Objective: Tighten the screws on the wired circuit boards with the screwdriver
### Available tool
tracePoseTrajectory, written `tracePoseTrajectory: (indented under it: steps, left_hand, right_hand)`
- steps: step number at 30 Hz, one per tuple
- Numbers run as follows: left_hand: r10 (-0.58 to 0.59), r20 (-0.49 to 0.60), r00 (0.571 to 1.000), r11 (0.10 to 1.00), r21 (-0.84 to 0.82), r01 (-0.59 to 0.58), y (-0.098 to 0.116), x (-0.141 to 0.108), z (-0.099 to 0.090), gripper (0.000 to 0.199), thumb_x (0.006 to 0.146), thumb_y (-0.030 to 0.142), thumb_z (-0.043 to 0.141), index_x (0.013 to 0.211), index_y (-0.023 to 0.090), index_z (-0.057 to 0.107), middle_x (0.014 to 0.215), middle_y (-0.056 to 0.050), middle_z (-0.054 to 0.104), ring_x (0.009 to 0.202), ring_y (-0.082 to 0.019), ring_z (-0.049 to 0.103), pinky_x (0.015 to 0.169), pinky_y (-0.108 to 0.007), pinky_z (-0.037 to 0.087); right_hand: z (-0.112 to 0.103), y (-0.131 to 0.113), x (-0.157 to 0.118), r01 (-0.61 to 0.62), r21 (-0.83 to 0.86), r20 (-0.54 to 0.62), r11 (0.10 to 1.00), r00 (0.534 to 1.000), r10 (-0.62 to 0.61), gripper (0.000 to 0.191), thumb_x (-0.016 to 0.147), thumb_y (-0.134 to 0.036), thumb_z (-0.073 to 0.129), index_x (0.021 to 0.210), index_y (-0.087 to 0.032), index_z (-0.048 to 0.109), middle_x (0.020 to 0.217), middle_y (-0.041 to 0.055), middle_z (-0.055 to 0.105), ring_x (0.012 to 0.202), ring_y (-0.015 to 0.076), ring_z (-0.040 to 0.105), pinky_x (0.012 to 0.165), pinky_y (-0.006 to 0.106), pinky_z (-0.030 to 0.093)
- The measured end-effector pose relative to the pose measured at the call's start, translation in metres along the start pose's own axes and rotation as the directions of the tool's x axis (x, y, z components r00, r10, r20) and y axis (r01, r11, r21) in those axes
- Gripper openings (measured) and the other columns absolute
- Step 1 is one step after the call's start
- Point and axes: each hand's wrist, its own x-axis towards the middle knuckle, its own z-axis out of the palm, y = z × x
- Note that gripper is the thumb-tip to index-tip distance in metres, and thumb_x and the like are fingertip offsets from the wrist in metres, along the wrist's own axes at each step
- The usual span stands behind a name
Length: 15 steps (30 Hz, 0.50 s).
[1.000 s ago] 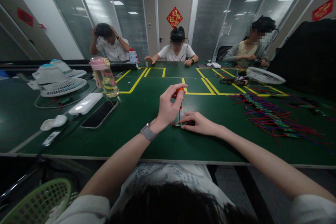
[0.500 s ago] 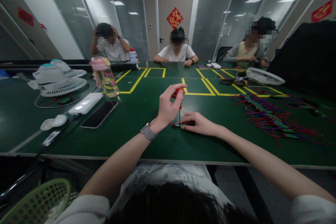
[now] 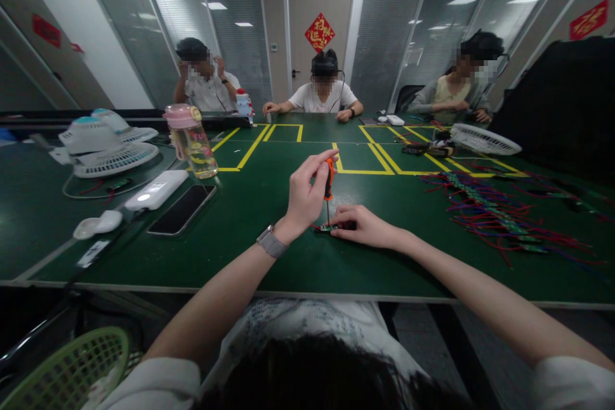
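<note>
My left hand point(image 3: 307, 191) is closed round the orange and black handle of a screwdriver point(image 3: 329, 180), which stands nearly upright. The thin shaft runs down to a small green circuit board point(image 3: 325, 229) lying on the green table point(image 3: 269, 262). With its fingertips, my right hand point(image 3: 362, 225) grips the right end of that board and presses it to the tabletop. Short red wires show at the board's left end. The exact spot where the screwdriver tip meets the board is too small to make out.
On the left are a phone point(image 3: 182, 209), a white power bank point(image 3: 157, 189), a pink-lidded bottle point(image 3: 195, 144) and white fans point(image 3: 113, 144). A row of wired circuit boards point(image 3: 494, 211) lies on the right. Yellow tape point(image 3: 368, 172) marks the table. Three people sit opposite.
My left fingers have shifted slightly on the screwdriver handle, exposing more of it. My right hand stays put. Across the table, one person has reached a hand to a small object.
</note>
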Motion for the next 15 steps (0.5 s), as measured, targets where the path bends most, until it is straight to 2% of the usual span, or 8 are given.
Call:
tracePoseTrajectory:
  steps: [3,6,8,12,15]
  left_hand:
    - [0.024,0.000,1.000,0.999,0.022,-0.024,-0.0003,0.0014,0.0007,0.025,0.095,0.028,0.047,0.114,0.021,0.063,0.101,-0.005,0.066,0.081,-0.011,0.064,0.072,-0.024,0.052]
    - [0.093,-0.046,0.995,0.990,0.110,-0.087,0.0003,0.0022,0.0005,0.016,0.087,0.029,0.062,0.101,0.022,0.068,0.089,-0.002,0.062,0.080,-0.011,0.059,0.072,-0.023,0.049]
    - [0.108,-0.070,0.992,0.986,0.134,-0.098,0.0008,0.0020,-0.0003,0.014,0.084,0.031,0.065,0.095,0.022,0.069,0.086,-0.001,0.058,0.077,-0.011,0.056,0.070,-0.023,0.048]
    - [0.093,-0.046,0.995,0.989,0.121,-0.087,-0.0003,0.0007,-0.0016,0.025,0.096,0.028,0.046,0.104,0.022,0.068,0.098,-0.005,0.058,0.087,-0.013,0.058,0.079,-0.027,0.050]
    - [0.055,0.013,0.998,0.998,0.027,-0.055,-0.0026,0.0001,-0.0001,0.031,0.098,0.025,0.038,0.118,0.023,0.061,0.110,-0.006,0.062,0.093,-0.014,0.062,0.084,-0.029,0.051]
  right_hand:
    - [0.0005,0.0013,-0.0002,0.008,0.002,-0.001,1.000,1.000,-0.008,0.026,0.089,-0.031,0.060,0.108,-0.018,0.072,0.082,0.0037,0.058,0.068,0.0135,0.055,0.064,0.026,0.043]
    - [0.0013,0.0032,-0.0005,0.014,-0.004,0.000,1.000,1.000,-0.014,0.026,0.089,-0.030,0.060,0.109,-0.017,0.071,0.084,0.0044,0.059,0.070,0.0141,0.056,0.065,0.027,0.044]
    - [0.0016,0.0040,-0.0006,0.016,-0.004,0.001,1.000,1.000,-0.016,0.026,0.089,-0.030,0.060,0.108,-0.017,0.071,0.085,0.0048,0.060,0.071,0.0144,0.056,0.066,0.027,0.044]
    - [0.0015,0.0033,-0.0002,0.014,-0.002,-0.006,1.000,1.000,-0.014,0.025,0.089,-0.030,0.060,0.106,-0.016,0.072,0.084,0.0045,0.060,0.070,0.0139,0.056,0.066,0.027,0.044]
    - [0.0010,0.0021,0.0002,0.011,-0.006,-0.011,1.000,1.000,-0.011,0.024,0.089,-0.030,0.061,0.105,-0.017,0.072,0.081,0.0038,0.059,0.067,0.0134,0.055,0.064,0.026,0.043]
